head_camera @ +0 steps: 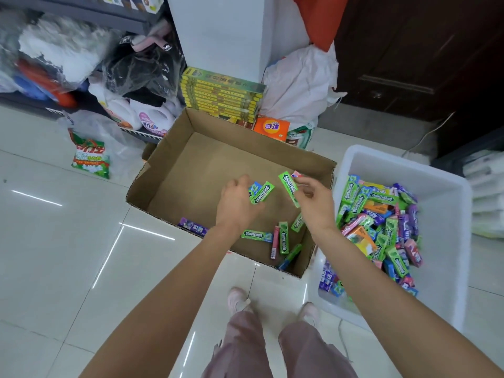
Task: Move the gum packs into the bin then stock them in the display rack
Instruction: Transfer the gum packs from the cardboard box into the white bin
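Around the open cardboard box (207,148) on the tiled floor (54,241): a stack of yellow-green flat boxes (221,96) and an orange packet (271,128) beyond its far edge, a green-and-red bag (91,159) to the left, a white bin (447,214) touching its right side. Green Doublemint sticks mixed with purple, blue, pink and orange gum packs (381,222), heaped in the bin; six or so more along the box's near edge and near-right corner. Left hand (237,205) curled around two packs, one green and one blue; right hand (313,203) pinching one green pack with a pink one behind, both over the box.
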The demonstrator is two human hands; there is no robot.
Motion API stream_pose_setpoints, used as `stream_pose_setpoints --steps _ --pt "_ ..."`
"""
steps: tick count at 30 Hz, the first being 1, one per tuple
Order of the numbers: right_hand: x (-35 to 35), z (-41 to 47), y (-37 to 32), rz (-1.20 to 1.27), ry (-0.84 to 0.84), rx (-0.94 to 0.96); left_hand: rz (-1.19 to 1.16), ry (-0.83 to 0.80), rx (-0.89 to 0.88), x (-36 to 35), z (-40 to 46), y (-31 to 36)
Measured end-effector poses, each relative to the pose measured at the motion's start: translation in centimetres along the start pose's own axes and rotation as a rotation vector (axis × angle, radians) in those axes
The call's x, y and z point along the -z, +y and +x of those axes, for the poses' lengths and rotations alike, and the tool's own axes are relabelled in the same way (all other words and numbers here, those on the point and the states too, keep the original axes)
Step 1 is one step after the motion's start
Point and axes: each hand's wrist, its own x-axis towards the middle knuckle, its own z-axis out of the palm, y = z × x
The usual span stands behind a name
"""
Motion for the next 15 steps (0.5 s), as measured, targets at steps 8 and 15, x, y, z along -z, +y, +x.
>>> stream_pose_setpoints --steps 8,15 --pt "11.8 -0.6 3.7 -0.011 0.232 -0.049 0.020 -0.101 -0.249 -5.8 -2.8 10.8" --pt "17.9 -0.2 7.4 -0.224 0.102 -0.086 0.259 -0.173 -0.285 -12.3 -5.0 16.0"
